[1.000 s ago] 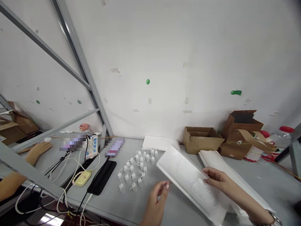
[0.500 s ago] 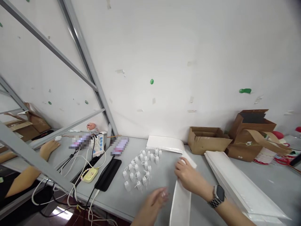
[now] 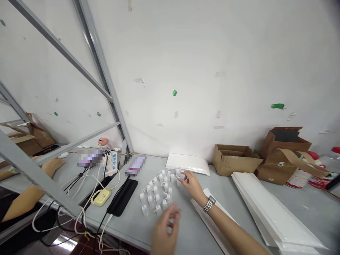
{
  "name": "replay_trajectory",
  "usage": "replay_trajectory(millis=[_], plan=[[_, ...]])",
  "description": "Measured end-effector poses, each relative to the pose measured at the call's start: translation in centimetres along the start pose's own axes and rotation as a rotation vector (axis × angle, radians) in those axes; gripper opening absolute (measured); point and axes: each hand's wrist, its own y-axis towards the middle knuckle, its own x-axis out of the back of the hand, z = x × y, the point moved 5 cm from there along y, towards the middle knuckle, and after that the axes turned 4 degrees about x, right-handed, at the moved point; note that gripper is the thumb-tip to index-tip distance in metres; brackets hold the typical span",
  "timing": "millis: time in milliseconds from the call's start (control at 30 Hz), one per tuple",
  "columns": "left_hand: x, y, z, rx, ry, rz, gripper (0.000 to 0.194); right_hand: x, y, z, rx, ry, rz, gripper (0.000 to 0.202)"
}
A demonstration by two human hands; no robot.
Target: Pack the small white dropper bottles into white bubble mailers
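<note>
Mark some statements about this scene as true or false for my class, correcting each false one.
1. The right hand is at the small white bottles. True.
2. The right hand's wrist is bare. False: a watch circles it.
3. The open cardboard box stands to the left of the brown paper bag. True.
4. The left hand is touching the yellow case. False: the left hand is near the front bottles, well apart from the yellow case.
5. A white stack lies behind the bottles, by the wall. True.
</note>
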Motion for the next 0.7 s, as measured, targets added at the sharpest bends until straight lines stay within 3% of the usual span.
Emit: replay_trajectory(millis=[67,100,167,233,300,400,500,600,633,667,700], plan=[[5.8,0.4,-0.6,-0.153,0.193,-0.377,0.041,-0.8,0.0,-0.2,0.001,0.003,0.001,0.024],[8.2,0.7,-0.5,-0.207,0.31,-0.501,0.043,-1.0,0.0,-0.3,0.003,0.007,0.003,0.024],[11.8,2.1,1.0,-0.197,0.564,-0.597,0.052,-1.2,-0.1,-0.3,0.014,0.02,0.008,0.025],[13.8,3.8,3.5,-0.121,0.76,-0.591,0.055,-1.2,-0.1,-0.3,0.028,0.033,0.01,0.029],[13.9,5.0,5.6,-0.15,0.871,-0.469,0.051,-1.1,0.0,-0.4,0.04,0.044,0.008,0.032],[13.6,5.1,6.5,-0.131,0.866,-0.499,0.057,-1.0,0.1,-0.3,0.047,0.058,0.002,0.036],[13.4,3.0,4.0,-0.153,0.641,-0.637,0.061,-0.3,0.3,0.2,0.049,0.101,-0.03,0.038],[12.4,0.1,0.9,-0.139,0.177,-0.642,0.053,1.8,-0.3,0.0,0.02,0.188,-0.07,0.038],[11.5,-0.5,0.3,-0.081,-0.015,-0.567,0.05,2.8,-0.8,-0.6,-0.01,0.205,-0.069,0.039],[9.9,-0.8,-0.2,-0.024,-0.217,-0.389,0.048,3.8,-1.4,-1.5,-0.043,0.213,-0.035,0.039],[7.6,-1.1,-0.8,0.04,-0.393,-0.126,0.051,4.9,-2.2,-2.6,-0.085,0.214,-0.003,0.039]])
